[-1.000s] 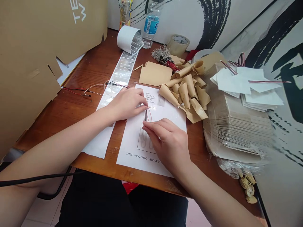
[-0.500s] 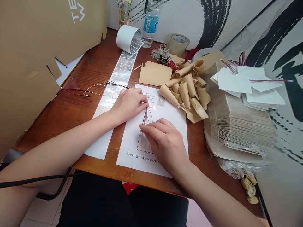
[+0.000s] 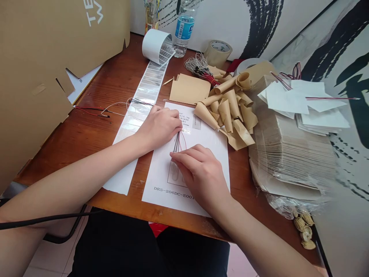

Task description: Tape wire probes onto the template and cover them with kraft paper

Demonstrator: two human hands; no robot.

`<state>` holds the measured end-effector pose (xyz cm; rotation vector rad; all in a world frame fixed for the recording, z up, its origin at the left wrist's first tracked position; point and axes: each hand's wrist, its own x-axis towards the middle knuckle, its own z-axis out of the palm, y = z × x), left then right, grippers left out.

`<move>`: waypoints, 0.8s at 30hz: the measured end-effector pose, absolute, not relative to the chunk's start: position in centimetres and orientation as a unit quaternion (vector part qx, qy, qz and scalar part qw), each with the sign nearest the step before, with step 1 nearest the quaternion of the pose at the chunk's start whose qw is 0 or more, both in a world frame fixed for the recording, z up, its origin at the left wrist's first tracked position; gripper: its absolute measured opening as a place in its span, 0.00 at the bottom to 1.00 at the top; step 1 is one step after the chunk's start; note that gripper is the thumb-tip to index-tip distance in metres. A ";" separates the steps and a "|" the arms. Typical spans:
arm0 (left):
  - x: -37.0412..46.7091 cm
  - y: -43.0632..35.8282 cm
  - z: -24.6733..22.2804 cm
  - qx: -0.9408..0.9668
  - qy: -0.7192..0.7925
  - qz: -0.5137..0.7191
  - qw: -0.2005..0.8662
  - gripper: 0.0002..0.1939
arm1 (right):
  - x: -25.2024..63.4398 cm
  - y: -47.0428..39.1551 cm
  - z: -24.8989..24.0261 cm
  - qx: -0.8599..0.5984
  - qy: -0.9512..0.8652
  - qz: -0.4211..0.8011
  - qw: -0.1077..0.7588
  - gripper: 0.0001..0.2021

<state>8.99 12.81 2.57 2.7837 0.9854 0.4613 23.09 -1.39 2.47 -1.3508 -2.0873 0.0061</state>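
Over the printed white sheet (image 3: 161,177), thin wires (image 3: 177,141), black, grey and red, stretch between my two hands. My left hand (image 3: 161,125) pinches their upper end, and its fingertips hide that end. Lower down, my right hand (image 3: 200,169) grips the other end between thumb and forefinger. One red wire bows out to the right of the others. A line drawing and the print "DRS-206DC-E001" show on the sheet under the right hand. Left of the sheet runs a strip of labels (image 3: 148,86), partly under my left forearm, with loose wires (image 3: 115,109) lying across it.
A large cardboard box (image 3: 63,50) stands at the left. Behind are a water bottle (image 3: 184,29), tape roll (image 3: 218,53) and wire bundle (image 3: 201,69). Rolled brown paper pieces (image 3: 230,107), brown sheets (image 3: 190,89), a bagged card stack (image 3: 294,154) and peanut shells (image 3: 307,232) lie rightward.
Both hands keep their hold on the wires, and their positions are almost the same. The view has shifted very slightly.
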 end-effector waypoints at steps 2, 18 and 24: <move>8.8 12.6 2.9 0.937 0.315 0.139 0.064 0.15 | 23.1 -1.4 2.4 -0.515 -0.796 0.001 0.318 0.10; 7.9 12.6 4.8 0.928 0.351 0.048 0.111 0.19 | 23.2 -1.9 3.2 -0.530 -0.789 -0.014 0.311 0.12; 7.7 12.7 4.7 0.926 0.353 0.058 0.124 0.18 | 23.1 -2.1 3.3 -0.548 -0.771 -0.002 0.323 0.10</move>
